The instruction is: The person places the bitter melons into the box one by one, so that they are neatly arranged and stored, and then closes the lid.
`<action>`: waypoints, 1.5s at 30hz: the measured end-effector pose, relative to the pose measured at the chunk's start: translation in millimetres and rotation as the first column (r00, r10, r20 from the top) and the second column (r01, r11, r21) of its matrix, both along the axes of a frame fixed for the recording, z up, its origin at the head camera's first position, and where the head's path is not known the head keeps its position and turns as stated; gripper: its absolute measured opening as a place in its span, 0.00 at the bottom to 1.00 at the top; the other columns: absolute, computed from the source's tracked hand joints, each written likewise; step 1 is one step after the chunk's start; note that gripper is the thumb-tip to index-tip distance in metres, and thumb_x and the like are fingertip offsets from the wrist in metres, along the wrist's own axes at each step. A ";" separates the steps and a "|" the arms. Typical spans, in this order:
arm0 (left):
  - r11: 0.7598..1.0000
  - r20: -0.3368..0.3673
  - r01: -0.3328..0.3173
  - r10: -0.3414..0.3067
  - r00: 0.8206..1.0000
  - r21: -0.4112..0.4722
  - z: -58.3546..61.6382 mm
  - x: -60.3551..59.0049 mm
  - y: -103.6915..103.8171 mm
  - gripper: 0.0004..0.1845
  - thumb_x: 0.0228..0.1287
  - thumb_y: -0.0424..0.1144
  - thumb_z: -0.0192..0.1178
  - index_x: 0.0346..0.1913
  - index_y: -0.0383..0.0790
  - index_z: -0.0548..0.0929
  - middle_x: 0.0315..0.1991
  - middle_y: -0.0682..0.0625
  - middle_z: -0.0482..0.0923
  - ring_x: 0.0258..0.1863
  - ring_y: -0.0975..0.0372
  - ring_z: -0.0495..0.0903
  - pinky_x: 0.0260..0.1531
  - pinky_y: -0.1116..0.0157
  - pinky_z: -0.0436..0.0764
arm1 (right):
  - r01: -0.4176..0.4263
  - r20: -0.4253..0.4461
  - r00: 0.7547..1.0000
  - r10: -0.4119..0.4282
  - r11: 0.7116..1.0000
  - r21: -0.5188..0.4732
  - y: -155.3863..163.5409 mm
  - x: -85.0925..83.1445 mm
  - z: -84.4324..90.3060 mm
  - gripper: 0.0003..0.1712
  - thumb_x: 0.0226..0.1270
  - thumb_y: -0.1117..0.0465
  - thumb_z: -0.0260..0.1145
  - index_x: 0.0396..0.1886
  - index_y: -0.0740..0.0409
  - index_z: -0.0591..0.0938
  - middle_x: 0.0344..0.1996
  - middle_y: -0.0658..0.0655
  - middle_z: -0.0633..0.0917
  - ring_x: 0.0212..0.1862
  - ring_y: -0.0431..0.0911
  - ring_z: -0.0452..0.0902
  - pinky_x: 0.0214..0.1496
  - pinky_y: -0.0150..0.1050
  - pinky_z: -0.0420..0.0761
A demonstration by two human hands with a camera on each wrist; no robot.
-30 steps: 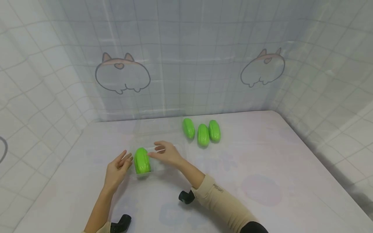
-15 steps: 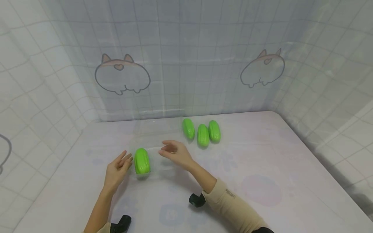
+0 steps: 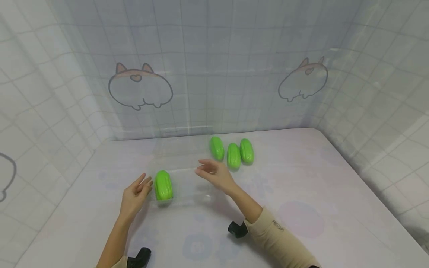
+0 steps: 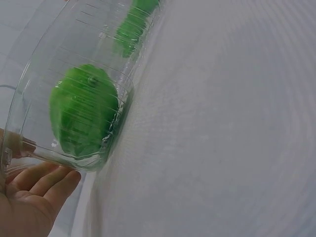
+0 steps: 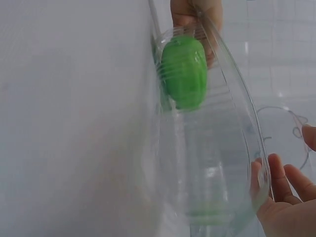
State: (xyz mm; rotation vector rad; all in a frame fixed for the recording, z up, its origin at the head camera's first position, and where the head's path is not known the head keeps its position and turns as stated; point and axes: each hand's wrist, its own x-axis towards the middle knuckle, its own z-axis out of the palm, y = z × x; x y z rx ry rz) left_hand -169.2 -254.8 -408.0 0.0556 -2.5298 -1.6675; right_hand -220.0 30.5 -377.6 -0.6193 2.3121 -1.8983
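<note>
A clear plastic clamshell box (image 3: 187,186) stands on the table, its lid (image 3: 181,146) folded open behind it. At the left end of the box lies a glossy green ridged oblong (image 3: 163,185), like a toy cucumber. My left hand (image 3: 133,195) rests beside that end; in the left wrist view its extended fingers (image 4: 61,187) lie right at the box wall. Nothing is in my right hand (image 3: 216,174), which hovers over the right side of the box with fingers loosely bent and thumb apart. The right wrist view shows its fingers (image 5: 280,180) close by the clear rim.
Three more green oblongs stand past the box's right end: one at the left (image 3: 217,148), one in the middle (image 3: 233,155) and one at the right (image 3: 247,150). Tile-patterned curtains (image 3: 231,74) enclose the pale table (image 3: 301,178) at the back and sides.
My right hand has moved rightward, away from the green oblong in the box toward the loose ones. My left hand and the box have stayed in place.
</note>
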 end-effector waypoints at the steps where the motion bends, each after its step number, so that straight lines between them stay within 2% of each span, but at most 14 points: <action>1: 1.000 0.005 -0.001 0.001 1.000 0.000 0.8 -0.2 0.3 0.28 0.73 0.34 0.45 0.71 0.28 0.53 0.64 0.33 0.63 0.58 0.47 0.69 0.44 0.85 0.73 | 0.006 0.002 1.000 -0.006 1.000 0.006 3.0 -3.3 -2.9 0.24 0.63 0.58 0.65 0.57 0.62 0.77 0.43 0.60 0.85 0.48 0.50 0.80 0.49 0.38 0.81; 7: 1.000 0.006 -0.008 0.008 1.000 -0.002 3.3 -2.8 1.9 0.28 0.73 0.34 0.46 0.71 0.28 0.53 0.64 0.32 0.64 0.58 0.46 0.69 0.44 0.84 0.74 | 0.037 0.030 0.999 -0.038 0.999 0.032 25.8 -12.8 0.9 0.24 0.63 0.57 0.66 0.58 0.60 0.77 0.45 0.59 0.84 0.49 0.51 0.79 0.51 0.41 0.81; 16: 1.000 -0.010 -0.002 0.002 1.000 -0.004 3.0 -5.6 1.7 0.28 0.73 0.34 0.46 0.70 0.25 0.54 0.63 0.31 0.64 0.57 0.45 0.69 0.44 0.82 0.75 | 0.063 0.076 0.995 -0.065 0.998 0.032 58.4 -26.9 4.6 0.26 0.65 0.62 0.64 0.60 0.68 0.73 0.49 0.66 0.82 0.54 0.58 0.77 0.56 0.48 0.78; 23: 1.000 0.004 -0.004 0.004 1.000 -0.005 4.1 -6.3 1.8 0.28 0.73 0.33 0.45 0.70 0.26 0.54 0.63 0.31 0.64 0.58 0.46 0.69 0.45 0.82 0.75 | 0.130 0.046 0.990 -0.132 0.990 0.046 76.5 -30.9 5.5 0.24 0.63 0.60 0.65 0.57 0.65 0.76 0.46 0.63 0.84 0.51 0.54 0.79 0.52 0.43 0.80; 31: 1.000 0.013 -0.008 0.008 1.000 -0.004 4.1 -5.5 1.9 0.28 0.73 0.33 0.45 0.70 0.26 0.54 0.63 0.31 0.64 0.58 0.45 0.69 0.45 0.82 0.75 | 0.175 0.014 0.984 -0.177 0.982 0.065 95.7 -42.4 4.6 0.26 0.63 0.58 0.64 0.58 0.66 0.75 0.45 0.63 0.84 0.51 0.55 0.78 0.57 0.49 0.77; 37: 1.000 0.017 -0.011 0.011 1.000 -0.007 4.4 -6.5 1.2 0.28 0.73 0.34 0.45 0.70 0.27 0.54 0.63 0.32 0.64 0.58 0.47 0.69 0.45 0.82 0.75 | 0.202 0.021 0.979 -0.203 0.979 0.037 106.8 -50.7 -0.4 0.26 0.64 0.60 0.64 0.59 0.68 0.74 0.48 0.67 0.82 0.52 0.57 0.78 0.53 0.48 0.80; 41: 1.000 0.010 -0.010 0.010 1.000 -0.013 3.8 -5.6 1.0 0.28 0.73 0.35 0.46 0.70 0.27 0.54 0.63 0.32 0.64 0.58 0.46 0.69 0.45 0.82 0.75 | 0.228 0.045 0.973 -0.228 0.974 0.015 112.7 -56.3 -6.1 0.26 0.64 0.62 0.64 0.59 0.70 0.73 0.48 0.69 0.81 0.53 0.59 0.77 0.55 0.49 0.78; 45: 1.000 0.005 -0.022 0.022 1.000 -0.011 2.1 -5.4 1.8 0.28 0.73 0.35 0.46 0.70 0.27 0.54 0.63 0.31 0.64 0.58 0.46 0.70 0.45 0.82 0.75 | 0.265 0.058 0.962 -0.266 0.964 0.034 119.0 -61.2 -9.8 0.26 0.64 0.61 0.64 0.59 0.69 0.73 0.48 0.69 0.81 0.54 0.57 0.75 0.56 0.48 0.77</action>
